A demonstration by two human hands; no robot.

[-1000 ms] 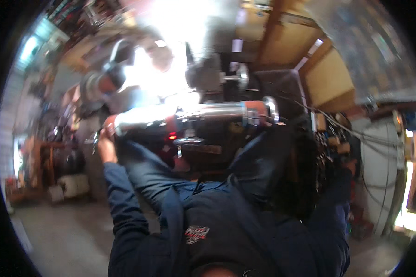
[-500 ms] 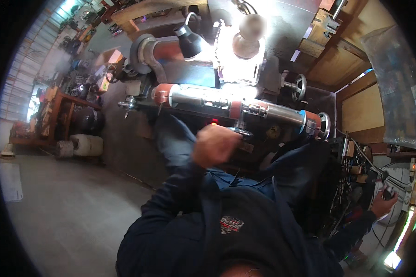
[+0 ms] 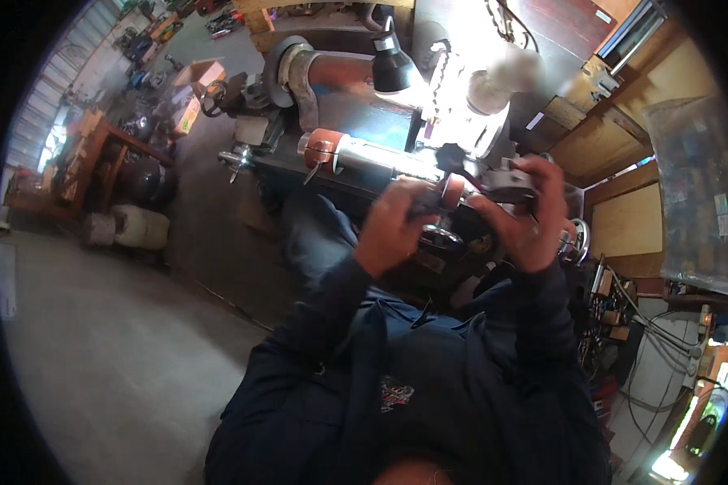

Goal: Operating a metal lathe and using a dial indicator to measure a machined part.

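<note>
A long silver metal cylinder with a red-orange end cap lies across a machine at chest height. Both hands work at its right end. My left hand curls its fingers around a red collar on the cylinder. My right hand grips a grey metal fitting beside that collar. A black knob sticks up just above the two hands. Dark blue sleeves cover both forearms.
A black work lamp shines above the machine bed. A handwheel sits right of my right hand. A cardboard box, a wooden bench and white canisters stand on the left. Cables and wooden panels line the right.
My left hand moved from the cylinder's left end along to its right end. My right hand came up from the lower right and took hold of the grey fitting.
</note>
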